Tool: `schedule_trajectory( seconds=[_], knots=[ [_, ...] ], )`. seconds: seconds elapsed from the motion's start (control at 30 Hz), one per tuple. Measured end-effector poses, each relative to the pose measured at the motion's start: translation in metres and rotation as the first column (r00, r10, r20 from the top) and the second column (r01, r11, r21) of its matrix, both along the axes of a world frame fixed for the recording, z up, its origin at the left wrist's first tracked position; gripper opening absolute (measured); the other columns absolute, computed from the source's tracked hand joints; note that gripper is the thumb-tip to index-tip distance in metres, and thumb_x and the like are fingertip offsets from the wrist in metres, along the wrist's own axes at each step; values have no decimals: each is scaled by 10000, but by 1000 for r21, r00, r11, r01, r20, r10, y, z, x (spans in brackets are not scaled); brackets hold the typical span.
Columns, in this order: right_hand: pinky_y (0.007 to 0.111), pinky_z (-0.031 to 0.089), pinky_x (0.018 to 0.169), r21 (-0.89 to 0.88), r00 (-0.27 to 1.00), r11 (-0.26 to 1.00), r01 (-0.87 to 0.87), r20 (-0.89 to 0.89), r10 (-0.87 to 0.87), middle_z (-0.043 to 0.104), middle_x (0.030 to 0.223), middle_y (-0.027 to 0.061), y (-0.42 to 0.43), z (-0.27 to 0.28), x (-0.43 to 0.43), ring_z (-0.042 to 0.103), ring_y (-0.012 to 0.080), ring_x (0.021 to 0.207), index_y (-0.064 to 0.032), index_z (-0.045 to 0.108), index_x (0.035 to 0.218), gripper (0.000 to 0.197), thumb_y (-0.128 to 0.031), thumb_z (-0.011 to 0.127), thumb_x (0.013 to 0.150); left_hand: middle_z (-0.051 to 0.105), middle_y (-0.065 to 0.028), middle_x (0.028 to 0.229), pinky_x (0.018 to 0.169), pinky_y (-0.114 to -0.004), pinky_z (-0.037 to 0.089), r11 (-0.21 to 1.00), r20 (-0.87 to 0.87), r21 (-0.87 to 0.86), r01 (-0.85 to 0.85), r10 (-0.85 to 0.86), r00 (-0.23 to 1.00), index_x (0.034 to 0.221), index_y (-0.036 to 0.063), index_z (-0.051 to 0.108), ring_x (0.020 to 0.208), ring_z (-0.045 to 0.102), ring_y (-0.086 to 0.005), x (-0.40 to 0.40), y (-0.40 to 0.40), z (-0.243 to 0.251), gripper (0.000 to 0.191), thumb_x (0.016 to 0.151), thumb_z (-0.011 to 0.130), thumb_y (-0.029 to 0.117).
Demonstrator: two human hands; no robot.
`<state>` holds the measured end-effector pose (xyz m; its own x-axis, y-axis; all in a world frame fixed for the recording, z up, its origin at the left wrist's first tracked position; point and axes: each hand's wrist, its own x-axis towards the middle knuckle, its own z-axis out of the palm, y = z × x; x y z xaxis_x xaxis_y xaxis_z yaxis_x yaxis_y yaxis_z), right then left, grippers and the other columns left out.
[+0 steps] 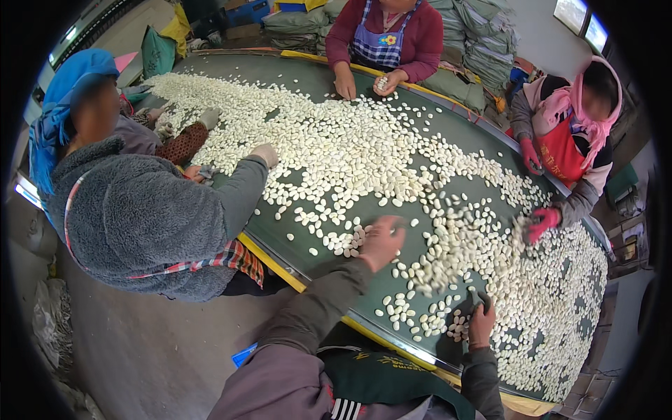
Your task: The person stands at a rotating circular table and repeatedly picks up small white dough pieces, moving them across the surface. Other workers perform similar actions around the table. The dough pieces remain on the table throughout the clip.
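Note:
Large white beans (362, 147) lie spread over a long dark green sorting table (315, 268). Blurred by motion, my left hand (383, 241) is over the near side beside a small cluster of beans (344, 242); whether its fingers hold any is unclear. My right hand (481, 321) is low near the front edge, with dark coverings on its fingers. Its palm side is hidden, so a held bean cannot be made out. Close to its left sit several brownish beans (458, 324). Between my hands, a patch of beans (438, 268) looks smeared by motion.
On my left leans a person in a grey fleece (152, 210), reaching over the beans. Across stands a person in a checked apron (380, 44) with beans in one palm. At right, a person's pink-gloved hand (543, 223) touches beans. A yellow-trimmed edge (388, 341) runs before me.

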<state>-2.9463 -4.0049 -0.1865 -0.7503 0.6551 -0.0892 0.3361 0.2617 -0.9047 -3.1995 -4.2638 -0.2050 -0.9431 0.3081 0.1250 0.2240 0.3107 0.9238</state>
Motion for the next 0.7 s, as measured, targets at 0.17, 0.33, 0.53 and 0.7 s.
schedule_trajectory(
  seconds=[0.17,0.33,0.53,0.7],
  knots=[
    [228,494,634,-495,993,866,68,121,-8,666,876,50,-38,26,17,601,100,705,10,660,1138,269,-69,470,965,623,-147,1098,876,-454,511,798,-445,-510,-319,73,893,1110,88,619,1052,609,-350,-52,-116,-5,243,876,603,153],
    [241,486,557,-822,951,563,-87,99,292,689,944,42,-98,48,-17,634,117,738,-42,636,1226,335,-300,519,1047,601,-182,1146,865,-505,514,670,-236,-739,-69,-161,958,1156,100,573,1059,620,-391,-78,-149,-32,316,851,604,177],
    [198,408,523,-717,905,592,-369,-131,405,665,834,36,-116,32,-33,518,64,586,-8,594,1280,552,-494,461,1055,653,-180,1064,831,-424,531,932,-101,-359,42,-83,991,1160,28,626,975,650,-332,7,-74,46,372,819,695,159],
    [213,449,465,-907,983,405,-110,-41,177,666,864,56,-131,29,-58,596,99,598,9,613,1236,581,-516,437,1060,647,-176,1123,948,-382,490,947,-6,-25,321,-321,947,1236,12,615,1092,625,-299,70,-54,63,428,839,702,146]
  ],
)
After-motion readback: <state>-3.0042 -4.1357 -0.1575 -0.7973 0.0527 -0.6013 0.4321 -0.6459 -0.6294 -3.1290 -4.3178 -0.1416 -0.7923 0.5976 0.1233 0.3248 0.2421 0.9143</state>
